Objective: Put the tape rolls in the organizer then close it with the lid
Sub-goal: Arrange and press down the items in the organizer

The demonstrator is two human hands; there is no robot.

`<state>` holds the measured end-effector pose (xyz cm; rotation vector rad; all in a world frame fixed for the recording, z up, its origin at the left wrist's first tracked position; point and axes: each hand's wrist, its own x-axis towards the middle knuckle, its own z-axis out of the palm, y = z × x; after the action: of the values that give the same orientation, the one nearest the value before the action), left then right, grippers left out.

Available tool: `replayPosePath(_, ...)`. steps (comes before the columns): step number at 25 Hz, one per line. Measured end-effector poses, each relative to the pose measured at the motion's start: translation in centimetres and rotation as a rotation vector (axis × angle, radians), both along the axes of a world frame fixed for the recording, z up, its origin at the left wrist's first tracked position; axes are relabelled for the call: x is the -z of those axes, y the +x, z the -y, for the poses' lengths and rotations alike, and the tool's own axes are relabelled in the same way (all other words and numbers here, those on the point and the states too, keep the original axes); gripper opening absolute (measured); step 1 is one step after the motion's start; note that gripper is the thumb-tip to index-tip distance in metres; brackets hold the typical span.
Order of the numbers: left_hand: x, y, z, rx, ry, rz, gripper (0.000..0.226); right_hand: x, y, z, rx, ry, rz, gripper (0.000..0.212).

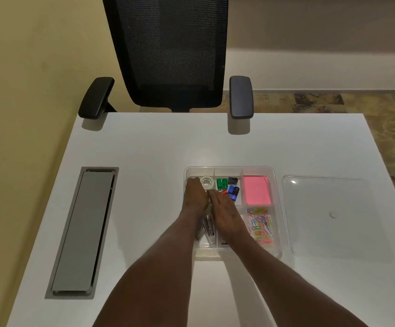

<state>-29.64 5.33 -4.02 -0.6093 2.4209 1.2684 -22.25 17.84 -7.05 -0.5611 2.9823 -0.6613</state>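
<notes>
Room: yellow wall to the left, pale wall behind, mottled brown carpet at right. Black mesh-backed office chair point(171, 53) pushed up to the far edge of the white rectangular desk point(158, 149), armrests overhanging it. Desk top smooth and matte, flat, good for sliding things. Grey metal cable-hatch cover point(83, 232) set flush into the desk at left, well apart from the work.

Clear plastic compartmented organizer point(275, 175) sits mid-desk. Clear flat plastic lid point(328, 215) lies just beside it to the right, not yet on. Judgement: lid light, somewhat flexible, slick; best lifted by two opposite edges and lowered square onto the rim.

Contents, other compartments: pink sticky-note pad point(256, 190), coloured paper clips point(261, 226), small green, blue, red and black items point(228, 188), too small to identify; metallic items under the wrists, unclear.

Left hand point(195, 197) and right hand point(224, 208) both reach into the back-left compartment, fingers pointing away and held loosely together; neither visibly pinches anything, though the fingertips are partly hidden.

Small clear tape roll point(207, 181) lies flat in that compartment, touching the left fingertips. Judgement: light, rigid, smooth; pinch through the core or across the rim. Other rolls not visible.
</notes>
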Motion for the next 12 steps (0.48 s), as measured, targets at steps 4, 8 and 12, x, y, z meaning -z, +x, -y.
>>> replayPosePath(4,-0.3,0.1,0.3,0.119,-0.058,0.0,0.028,-0.8,0.0,0.1,-0.027,0.003,0.035,0.058)
replayPosePath(8,-0.8,1.6,0.0,0.163,-0.174,-0.094,0.034,-2.0,-0.4,-0.8,0.052,0.141,-0.033,0.05)
replayPosePath(12,-0.6,4.0,0.8,0.25,-0.196,-0.128,0.048,-3.2,0.5,-4.0,0.155,0.275,-0.066,0.049)
